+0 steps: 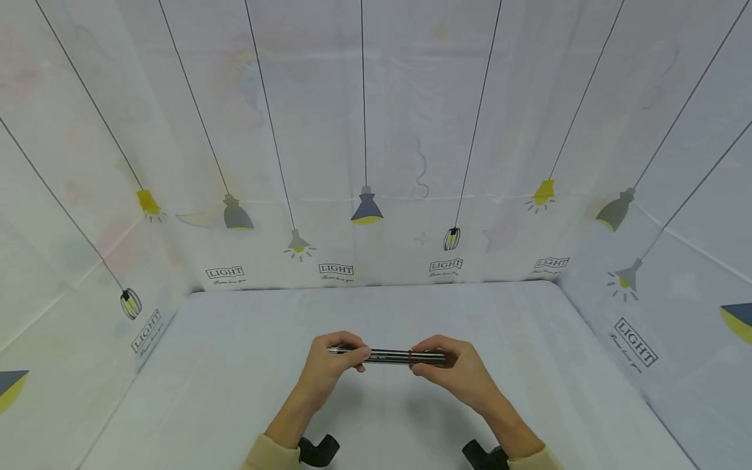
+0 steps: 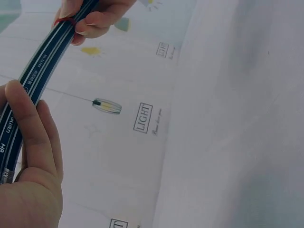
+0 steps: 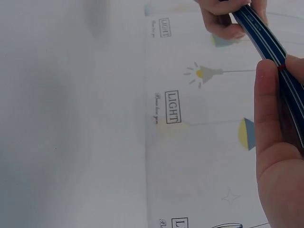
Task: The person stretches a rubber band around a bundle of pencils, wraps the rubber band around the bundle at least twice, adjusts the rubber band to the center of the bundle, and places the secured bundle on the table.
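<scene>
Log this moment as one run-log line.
left hand: grips pencil bundle | right hand: grips other end | bundle: level, above table

left hand fingers curled, right hand pinching, wrists level

Soft, even, bright light fills all three views, with no glare. Faint shadows lie on the bench just beneath the grip of both hands. The head view bows at its edges; wrist views blur close fingers.
</scene>
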The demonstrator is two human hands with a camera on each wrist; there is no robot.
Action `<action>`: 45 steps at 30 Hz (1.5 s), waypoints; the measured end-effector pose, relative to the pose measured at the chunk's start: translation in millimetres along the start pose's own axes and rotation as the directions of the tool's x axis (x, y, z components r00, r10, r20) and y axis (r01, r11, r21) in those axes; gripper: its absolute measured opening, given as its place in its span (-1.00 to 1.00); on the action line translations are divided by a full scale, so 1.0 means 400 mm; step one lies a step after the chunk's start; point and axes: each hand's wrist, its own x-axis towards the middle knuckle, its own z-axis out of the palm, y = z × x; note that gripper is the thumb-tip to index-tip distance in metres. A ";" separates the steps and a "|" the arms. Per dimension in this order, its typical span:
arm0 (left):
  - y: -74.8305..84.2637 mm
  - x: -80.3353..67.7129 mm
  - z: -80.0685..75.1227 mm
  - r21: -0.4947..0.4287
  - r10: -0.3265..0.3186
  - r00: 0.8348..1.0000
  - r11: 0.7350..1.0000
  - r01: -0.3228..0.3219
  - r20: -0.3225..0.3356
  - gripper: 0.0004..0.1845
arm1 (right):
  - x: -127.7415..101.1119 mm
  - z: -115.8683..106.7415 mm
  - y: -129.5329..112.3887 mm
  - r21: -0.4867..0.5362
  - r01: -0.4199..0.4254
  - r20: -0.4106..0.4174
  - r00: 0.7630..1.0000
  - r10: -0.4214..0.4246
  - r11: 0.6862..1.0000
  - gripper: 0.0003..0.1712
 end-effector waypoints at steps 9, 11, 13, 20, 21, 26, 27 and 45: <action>-0.006 -0.006 0.031 -0.056 -0.010 0.999 0.998 0.012 0.045 -0.71 | 0.009 0.019 0.004 -0.035 -0.005 -0.037 0.999 0.004 0.999 -0.66; -0.003 -0.006 0.034 -0.051 -0.005 0.999 0.999 0.007 0.045 -0.72 | 0.009 0.018 0.004 -0.041 -0.007 -0.029 1.000 0.006 0.999 -0.65; -0.001 -0.005 0.033 -0.041 -0.002 0.999 0.999 0.003 0.041 -0.73 | 0.008 0.015 0.002 -0.052 -0.008 -0.020 1.000 0.007 0.999 -0.63; 0.001 -0.001 0.022 -0.019 0.016 0.999 1.000 -0.016 0.037 -0.75 | 0.000 -0.005 -0.011 -0.100 0.016 -0.018 1.000 -0.018 0.995 -0.70; 0.000 -0.002 0.023 -0.022 0.016 0.999 1.000 -0.015 0.037 -0.74 | 0.001 -0.006 -0.012 -0.100 0.021 -0.011 1.000 -0.022 0.995 -0.72; -0.006 -0.008 0.034 -0.057 -0.008 0.999 0.998 0.011 0.043 -0.75 | 0.007 0.005 -0.009 -0.073 -0.001 0.013 1.000 0.002 0.997 -0.72; -0.008 -0.010 0.038 -0.065 -0.012 0.999 0.998 0.015 0.046 -0.75 | 0.007 0.008 -0.008 -0.063 -0.013 0.013 1.000 0.014 0.998 -0.71; -0.004 -0.011 0.041 -0.032 -0.013 0.998 0.999 0.015 0.063 -0.75 | 0.003 -0.005 -0.021 -0.157 -0.019 0.034 0.999 0.024 0.987 -0.75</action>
